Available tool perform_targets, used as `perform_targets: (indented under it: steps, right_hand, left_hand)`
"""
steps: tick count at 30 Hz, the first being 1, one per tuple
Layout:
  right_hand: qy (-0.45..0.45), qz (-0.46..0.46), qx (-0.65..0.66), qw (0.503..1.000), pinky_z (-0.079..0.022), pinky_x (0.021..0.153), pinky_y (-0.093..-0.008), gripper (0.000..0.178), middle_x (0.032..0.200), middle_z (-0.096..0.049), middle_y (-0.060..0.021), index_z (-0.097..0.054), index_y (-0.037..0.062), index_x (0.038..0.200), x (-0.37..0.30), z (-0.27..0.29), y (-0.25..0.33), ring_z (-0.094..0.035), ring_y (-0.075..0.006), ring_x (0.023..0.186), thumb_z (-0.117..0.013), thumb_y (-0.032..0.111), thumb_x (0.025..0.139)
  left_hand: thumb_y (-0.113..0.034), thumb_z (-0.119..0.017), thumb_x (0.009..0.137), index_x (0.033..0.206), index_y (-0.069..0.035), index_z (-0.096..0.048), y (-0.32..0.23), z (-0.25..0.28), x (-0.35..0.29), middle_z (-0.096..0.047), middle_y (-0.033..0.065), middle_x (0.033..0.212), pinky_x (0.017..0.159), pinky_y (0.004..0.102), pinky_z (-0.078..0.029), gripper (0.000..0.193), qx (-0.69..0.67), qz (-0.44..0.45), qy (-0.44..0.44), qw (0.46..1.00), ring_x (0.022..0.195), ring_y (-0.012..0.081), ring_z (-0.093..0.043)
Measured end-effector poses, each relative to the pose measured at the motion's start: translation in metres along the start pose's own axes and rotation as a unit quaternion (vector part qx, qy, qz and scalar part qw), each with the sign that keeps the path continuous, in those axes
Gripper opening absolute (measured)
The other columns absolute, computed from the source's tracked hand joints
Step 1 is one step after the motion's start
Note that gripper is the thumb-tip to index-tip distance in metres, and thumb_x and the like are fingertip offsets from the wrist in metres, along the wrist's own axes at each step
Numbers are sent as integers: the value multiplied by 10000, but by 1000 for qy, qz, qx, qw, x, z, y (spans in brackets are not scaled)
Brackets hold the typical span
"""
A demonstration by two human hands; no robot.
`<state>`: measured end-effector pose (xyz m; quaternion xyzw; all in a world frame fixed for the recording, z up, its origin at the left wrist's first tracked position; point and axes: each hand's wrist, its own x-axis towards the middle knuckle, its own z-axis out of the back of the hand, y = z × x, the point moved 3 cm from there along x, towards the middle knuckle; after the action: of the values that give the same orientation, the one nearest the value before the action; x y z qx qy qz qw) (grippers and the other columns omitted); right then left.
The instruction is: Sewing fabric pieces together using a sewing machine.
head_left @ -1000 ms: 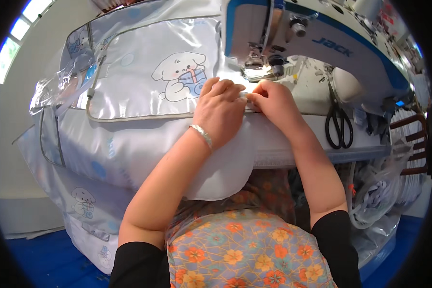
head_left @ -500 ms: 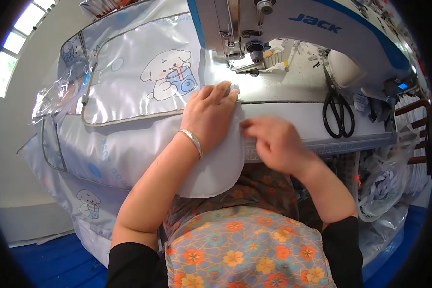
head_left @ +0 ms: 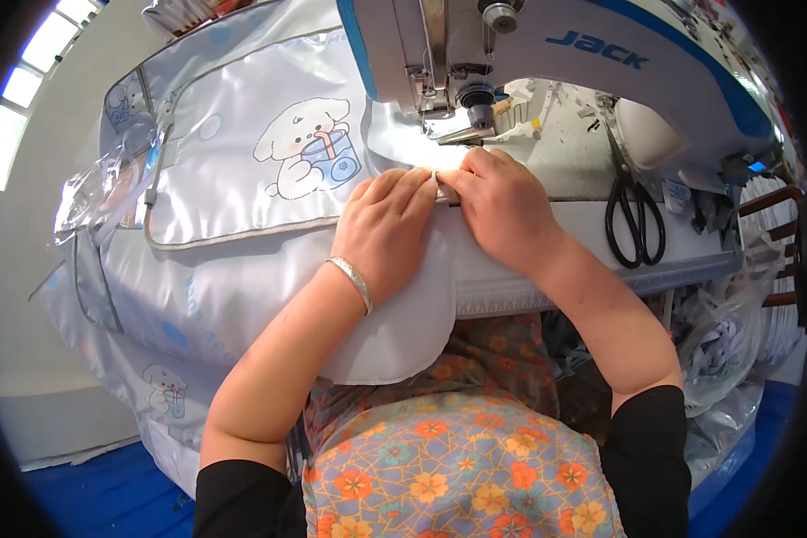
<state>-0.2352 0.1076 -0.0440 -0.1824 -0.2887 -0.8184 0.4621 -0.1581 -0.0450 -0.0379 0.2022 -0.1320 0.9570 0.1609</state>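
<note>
My left hand (head_left: 387, 224), with a bangle at the wrist, grips the edge of a pale, shiny fabric piece (head_left: 399, 314) with a rounded corner. Beside it, my right hand (head_left: 507, 211) pinches the same edge, so the two hands meet fingertip to fingertip. Both are closed just in front of the needle area of a white and blue sewing machine (head_left: 547, 54). To the left, connected or adjoining fabric carries a printed cartoon dog with a cup (head_left: 309, 152) inside a grey-piped panel. The fingers hide the exact bit of edge they hold.
Black-handled scissors (head_left: 635, 215) lie on the machine table right of my hand. A ruler strip (head_left: 547, 300) runs along the table's front edge. Clear plastic bags (head_left: 722, 345) with scraps hang at the right. More printed fabric (head_left: 166, 394) drapes down at the left.
My right hand has moved up and left, from blurred motion near the table edge to pinching the fabric beside my left hand. The left hand stays nearly in place.
</note>
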Motion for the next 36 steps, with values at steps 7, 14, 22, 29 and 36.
perform_targets:
  steps: [7, 14, 22, 29, 36]
  right_hand:
    - [30, -12, -20, 999, -518, 738, -381, 206, 864, -572, -58, -727, 89, 1011, 7, -1, -1, -608, -258, 834, -659, 42, 823]
    - [48, -18, -36, 998, -513, 721, -411, 220, 871, -580, -78, -724, 104, 1056, 16, -6, -6, -614, -281, 811, -646, 74, 853]
    - [16, -16, -40, 999, -510, 675, -415, 233, 853, -600, -76, -725, 112, 1073, 16, -10, -7, -619, -279, 777, -662, 95, 849]
    - [18, -7, -45, 999, -506, 653, -413, 241, 828, -594, -67, -724, 115, 1073, 16, -10, -6, -615, -273, 757, -675, 111, 837]
    - [34, -23, -36, 999, -502, 647, -425, 230, 829, -588, -77, -723, 110, 1061, 15, -9, -4, -611, -287, 751, -673, 129, 838]
  left_hand:
    - [-90, -641, 790, 1175, -29, -646, 1, 4, 5, -644, 75, 1240, 949, 398, -461, 390, 3, -7, 7, 1000, 1145, 250, -573]
    - [-62, -614, 776, 1080, -33, -653, 18, 1, 17, -660, 82, 1154, 952, 407, -464, 308, -11, -24, -15, 1000, 1111, 265, -576]
    - [-58, -608, 752, 983, -38, -656, 28, -5, 26, -676, 99, 1080, 929, 410, -471, 238, 10, -26, -5, 1000, 1094, 277, -588]
    - [-57, -599, 749, 1066, -23, -673, 21, -5, 22, -672, 101, 1072, 917, 393, -470, 327, 24, -26, -31, 999, 1123, 272, -576]
    - [-49, -590, 766, 1104, 16, -664, 28, -3, 23, -653, 149, 1162, 952, 413, -466, 353, 35, 9, 35, 999, 1152, 301, -571]
